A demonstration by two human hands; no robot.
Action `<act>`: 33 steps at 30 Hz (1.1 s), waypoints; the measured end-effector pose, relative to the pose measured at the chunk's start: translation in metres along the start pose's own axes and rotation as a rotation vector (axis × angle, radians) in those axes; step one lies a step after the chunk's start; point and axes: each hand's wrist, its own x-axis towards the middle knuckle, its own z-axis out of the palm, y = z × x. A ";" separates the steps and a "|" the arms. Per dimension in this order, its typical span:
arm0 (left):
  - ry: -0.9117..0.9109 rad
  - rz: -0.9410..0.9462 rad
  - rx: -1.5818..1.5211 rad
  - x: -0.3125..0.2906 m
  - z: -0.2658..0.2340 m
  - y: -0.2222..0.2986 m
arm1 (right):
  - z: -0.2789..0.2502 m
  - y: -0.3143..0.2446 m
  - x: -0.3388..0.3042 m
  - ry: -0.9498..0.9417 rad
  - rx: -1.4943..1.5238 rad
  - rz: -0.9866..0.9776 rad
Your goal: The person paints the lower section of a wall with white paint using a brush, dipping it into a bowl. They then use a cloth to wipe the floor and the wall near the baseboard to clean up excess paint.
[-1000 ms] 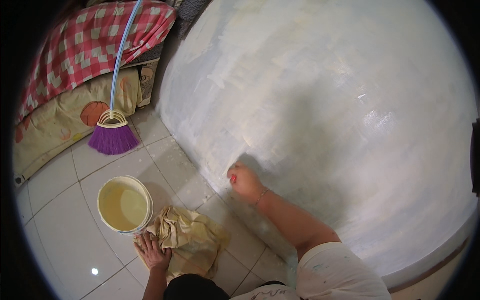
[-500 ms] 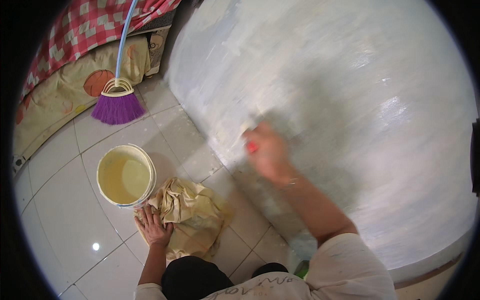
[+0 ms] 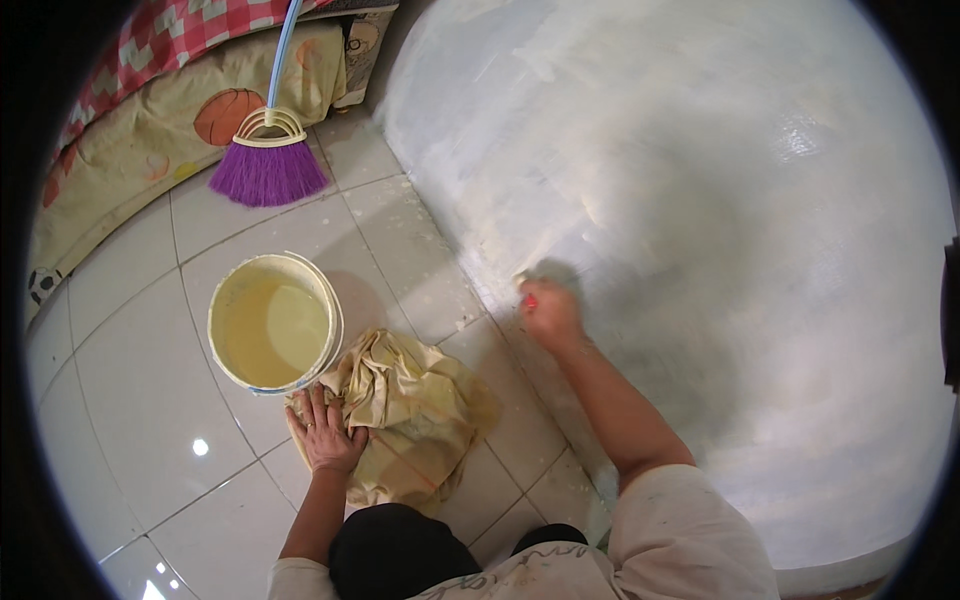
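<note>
My right hand (image 3: 553, 318) is closed around a red-handled paintbrush (image 3: 530, 300), most of which the fingers hide. Its pale tip is close to the lower part of the white-grey streaked wall (image 3: 680, 200), a little above where wall and floor meet. My left hand (image 3: 330, 438) lies flat with its fingers spread on the left edge of a crumpled, stained beige cloth (image 3: 410, 420) on the floor. Just beyond those fingertips stands a bucket (image 3: 232, 345) with cream-yellow liquid in it.
A broom (image 3: 268, 172) with purple bristles and a light blue handle stands at the far left. It leans by a bed or mattress in a ball-patterned cover (image 3: 130, 155), under a red checked cloth (image 3: 170, 40). White floor tiles (image 3: 130, 390) carry paint specks along the wall.
My right hand with the brush has moved down toward the wall's foot. The left hand stays flat on the cloth. The whole view has shifted slightly.
</note>
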 end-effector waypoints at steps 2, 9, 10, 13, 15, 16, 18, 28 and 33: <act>0.026 0.011 0.016 -0.001 0.003 -0.001 | -0.054 -0.044 0.007 0.161 -0.062 0.028; 0.017 0.032 0.031 0.001 0.007 0.005 | 0.056 -0.035 -0.005 -0.053 -0.001 0.016; 0.020 0.046 0.017 0.003 0.009 0.012 | 0.078 -0.012 -0.011 -0.131 -0.002 0.062; 0.000 0.026 0.022 0.005 0.005 0.011 | 0.083 0.004 -0.007 -0.137 0.047 0.049; -0.005 0.009 0.031 0.003 0.003 0.008 | 0.051 0.006 0.007 -0.065 0.028 -0.011; 0.006 0.011 0.027 0.002 0.004 0.006 | 0.018 0.002 0.014 -0.029 0.054 -0.009; 0.007 0.007 0.012 0.004 0.004 0.008 | -0.066 -0.010 0.033 0.081 0.037 -0.009; 0.073 0.040 0.023 0.002 0.006 0.007 | -0.374 -0.085 0.050 0.801 -0.855 -0.027; 0.083 0.062 0.012 0.001 0.006 0.009 | -0.310 -0.035 0.023 0.571 -1.114 0.031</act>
